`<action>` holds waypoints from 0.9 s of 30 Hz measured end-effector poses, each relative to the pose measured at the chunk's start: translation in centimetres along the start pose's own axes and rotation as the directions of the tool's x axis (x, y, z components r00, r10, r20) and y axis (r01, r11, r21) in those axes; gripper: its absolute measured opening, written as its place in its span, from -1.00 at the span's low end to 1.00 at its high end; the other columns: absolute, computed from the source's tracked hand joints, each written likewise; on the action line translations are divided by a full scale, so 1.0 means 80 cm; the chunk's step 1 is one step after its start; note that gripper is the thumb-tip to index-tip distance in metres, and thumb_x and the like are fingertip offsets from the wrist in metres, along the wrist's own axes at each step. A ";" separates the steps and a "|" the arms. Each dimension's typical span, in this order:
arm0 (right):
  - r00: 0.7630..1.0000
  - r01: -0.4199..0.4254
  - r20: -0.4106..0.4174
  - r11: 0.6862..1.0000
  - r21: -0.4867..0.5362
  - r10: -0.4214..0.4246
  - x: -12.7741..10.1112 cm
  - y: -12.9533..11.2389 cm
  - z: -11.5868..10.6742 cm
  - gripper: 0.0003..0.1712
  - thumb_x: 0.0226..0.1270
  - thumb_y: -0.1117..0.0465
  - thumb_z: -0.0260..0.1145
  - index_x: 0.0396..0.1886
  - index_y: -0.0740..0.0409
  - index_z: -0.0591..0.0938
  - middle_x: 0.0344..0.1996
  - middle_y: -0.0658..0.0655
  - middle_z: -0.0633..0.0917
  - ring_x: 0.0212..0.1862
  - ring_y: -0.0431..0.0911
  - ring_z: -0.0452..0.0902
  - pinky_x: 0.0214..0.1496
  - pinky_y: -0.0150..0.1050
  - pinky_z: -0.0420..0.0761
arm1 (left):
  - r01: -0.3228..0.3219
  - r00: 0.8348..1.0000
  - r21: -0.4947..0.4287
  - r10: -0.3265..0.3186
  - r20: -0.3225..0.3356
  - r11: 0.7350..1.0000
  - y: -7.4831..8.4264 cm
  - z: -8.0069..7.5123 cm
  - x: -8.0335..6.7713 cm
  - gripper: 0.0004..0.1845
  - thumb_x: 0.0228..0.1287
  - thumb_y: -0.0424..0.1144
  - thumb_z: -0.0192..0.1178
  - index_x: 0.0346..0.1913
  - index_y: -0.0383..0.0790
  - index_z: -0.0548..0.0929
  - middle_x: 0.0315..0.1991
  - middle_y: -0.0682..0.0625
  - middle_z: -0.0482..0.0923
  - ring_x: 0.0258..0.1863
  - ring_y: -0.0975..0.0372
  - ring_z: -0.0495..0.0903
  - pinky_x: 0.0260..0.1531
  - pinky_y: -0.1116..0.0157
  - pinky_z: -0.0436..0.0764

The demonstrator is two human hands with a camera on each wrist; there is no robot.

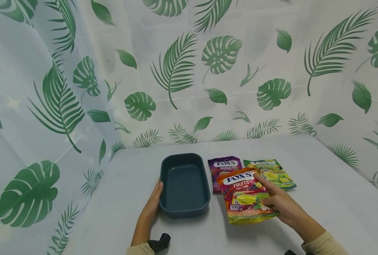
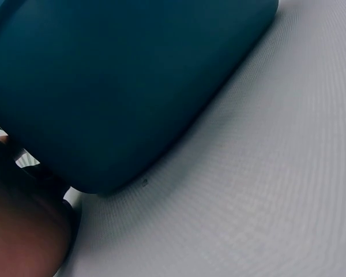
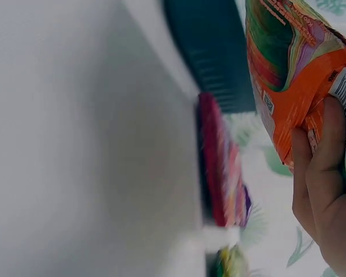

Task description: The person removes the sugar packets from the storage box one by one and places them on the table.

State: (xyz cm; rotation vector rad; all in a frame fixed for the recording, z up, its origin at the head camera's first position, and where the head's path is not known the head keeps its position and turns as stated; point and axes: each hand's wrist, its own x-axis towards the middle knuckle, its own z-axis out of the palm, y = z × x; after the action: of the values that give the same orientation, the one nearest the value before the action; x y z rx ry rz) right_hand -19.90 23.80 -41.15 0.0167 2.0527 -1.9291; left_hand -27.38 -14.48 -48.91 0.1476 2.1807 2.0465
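While our left hand (image 1: 151, 205) rests flat-fingered against the tub (image 1: 184, 184) on the table (image 1: 319, 198), our right hand (image 1: 279, 202) pinches the orange bag (image 1: 244, 196). It sits lifted just right of the tub, over the purple bag (image 1: 222, 169) and beside the green bag (image 1: 271, 171).

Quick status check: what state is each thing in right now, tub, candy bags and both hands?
Teal tub: upright on the table, nothing in it.
Orange candy bag: lifted off the table, pinched by the right hand.
Purple candy bag: lying flat, sealed, partly covered by the orange bag.
Green candy bag: lying flat, untouched.
Left hand: fingers straight against the tub's left wall.
Right hand: gripping the orange bag's edge.
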 end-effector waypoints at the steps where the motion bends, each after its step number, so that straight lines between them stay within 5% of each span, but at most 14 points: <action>1: 1.000 -0.019 -0.012 1.000 -0.010 0.019 -0.003 0.003 -0.004 -0.05 0.17 0.48 0.00 0.44 -0.22 -0.14 0.42 0.29 -0.32 0.14 0.03 0.26 -0.06 -0.23 0.53 | -0.002 1.000 0.001 0.002 0.001 1.000 0.000 -0.001 0.000 -0.26 0.36 0.24 -0.39 0.45 -0.05 -0.26 0.47 -0.08 -0.40 0.43 -0.02 -0.44 0.28 -0.18 -0.37; 11: 0.983 -0.174 -0.077 0.982 -0.070 0.168 -0.027 0.024 -0.029 0.00 0.08 0.51 0.02 0.44 -0.14 -0.17 0.40 0.37 -0.36 0.27 0.28 -0.04 -0.03 -0.15 0.44 | 0.008 1.000 0.011 -0.008 -0.011 1.000 0.001 -0.002 -0.001 -0.22 0.36 0.24 -0.35 0.45 -0.14 -0.24 0.46 -0.15 -0.38 0.43 -0.06 -0.43 0.27 -0.20 -0.37; 18: 0.973 -0.226 -0.094 0.957 -0.181 0.211 -0.037 0.036 -0.039 -0.02 0.06 0.49 0.01 0.45 -0.02 -0.18 0.35 0.51 -0.22 0.17 0.29 0.16 -0.05 -0.10 0.49 | 0.026 1.000 0.011 -0.026 -0.013 1.000 -0.001 0.001 -0.005 -0.22 0.35 0.25 -0.34 0.45 -0.13 -0.23 0.46 -0.16 -0.37 0.43 -0.05 -0.42 0.28 -0.19 -0.36; 21: 0.971 -0.233 -0.114 0.932 -0.277 0.209 -0.038 0.041 -0.038 -0.02 0.04 0.48 0.03 0.44 0.03 -0.16 0.32 0.55 -0.16 0.14 0.32 0.19 -0.04 -0.02 0.50 | 0.026 1.000 0.010 -0.026 -0.015 1.000 0.001 -0.001 -0.004 -0.21 0.34 0.25 -0.33 0.45 -0.11 -0.23 0.46 -0.14 -0.37 0.43 -0.05 -0.42 0.28 -0.19 -0.36; 27: 0.975 -0.213 -0.157 0.842 -0.495 0.155 -0.034 0.050 -0.037 -0.02 -0.03 0.48 0.06 0.43 0.11 -0.11 0.29 0.61 -0.11 0.24 0.50 -0.06 0.09 0.32 0.28 | 0.039 0.999 0.006 -0.039 -0.017 0.999 0.003 -0.001 -0.001 -0.21 0.33 0.27 -0.31 0.45 -0.07 -0.24 0.47 -0.12 -0.37 0.43 -0.04 -0.43 0.27 -0.20 -0.36</action>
State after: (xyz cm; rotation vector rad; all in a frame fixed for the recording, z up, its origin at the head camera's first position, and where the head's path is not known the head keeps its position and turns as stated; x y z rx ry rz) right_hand -17.12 27.62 -44.26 0.1966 2.4733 -1.2475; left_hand -27.29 -14.53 -48.70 0.0884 2.1820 2.0282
